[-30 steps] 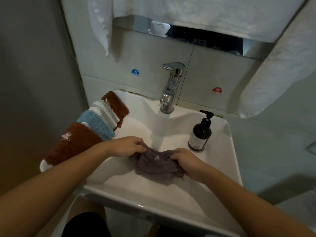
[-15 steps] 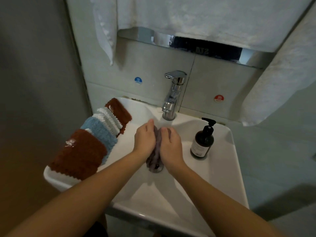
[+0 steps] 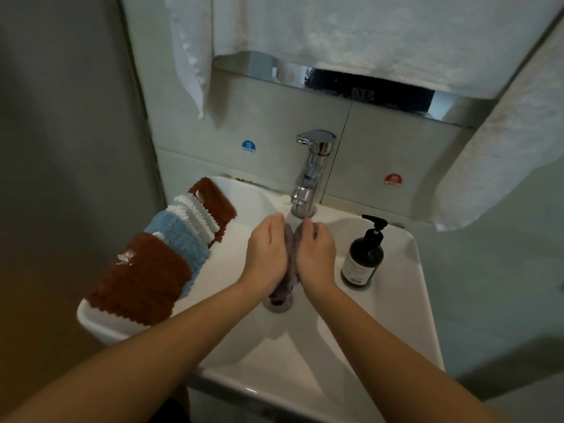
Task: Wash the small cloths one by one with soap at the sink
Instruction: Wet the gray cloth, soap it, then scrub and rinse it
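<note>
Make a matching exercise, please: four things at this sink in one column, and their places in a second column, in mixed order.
Things:
1. purple cloth
2. soap bottle
3. stacked cloths
4. faucet

Places:
A. on the left rim of the sink
B. at the back of the sink, in the middle
C. between the left hand and right hand
D. on the right side of the sink

Pairs: 1-C, 2-D, 3-A, 4-B

blue round sticker (image 3: 248,147) on wall tile reading "COLD", red round sticker (image 3: 392,180) on tile reading "HOT", soap bottle label (image 3: 355,270) unreadable
</note>
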The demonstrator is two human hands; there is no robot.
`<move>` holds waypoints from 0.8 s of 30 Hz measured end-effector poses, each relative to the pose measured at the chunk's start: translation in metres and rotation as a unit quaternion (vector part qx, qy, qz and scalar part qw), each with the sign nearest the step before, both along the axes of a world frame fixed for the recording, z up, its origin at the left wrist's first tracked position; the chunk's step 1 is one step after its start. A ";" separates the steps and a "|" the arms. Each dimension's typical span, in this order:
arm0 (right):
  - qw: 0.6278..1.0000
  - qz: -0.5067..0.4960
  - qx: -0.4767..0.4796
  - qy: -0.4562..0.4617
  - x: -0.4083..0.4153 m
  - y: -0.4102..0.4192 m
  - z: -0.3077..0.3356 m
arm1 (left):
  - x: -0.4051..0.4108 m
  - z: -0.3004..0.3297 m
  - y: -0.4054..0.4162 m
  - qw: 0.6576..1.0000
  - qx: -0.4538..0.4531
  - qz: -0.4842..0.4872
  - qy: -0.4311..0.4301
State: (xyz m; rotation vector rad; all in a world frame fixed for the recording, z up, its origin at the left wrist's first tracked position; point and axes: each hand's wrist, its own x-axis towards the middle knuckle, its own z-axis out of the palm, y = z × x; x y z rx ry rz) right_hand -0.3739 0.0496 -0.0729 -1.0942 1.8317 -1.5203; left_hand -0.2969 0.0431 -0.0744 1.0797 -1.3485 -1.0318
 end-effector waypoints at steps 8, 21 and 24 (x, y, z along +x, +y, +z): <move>0.996 0.011 -0.089 -0.026 0.005 0.005 0.005 | 0.000 -0.007 0.002 0.999 0.024 -0.038 -0.029; 0.999 -0.002 -0.022 0.042 -0.005 0.002 -0.001 | 0.002 0.002 -0.003 0.999 0.031 -0.034 0.014; 0.993 0.097 0.060 0.042 0.004 0.013 -0.013 | 0.005 0.009 -0.014 0.997 -0.010 0.052 0.047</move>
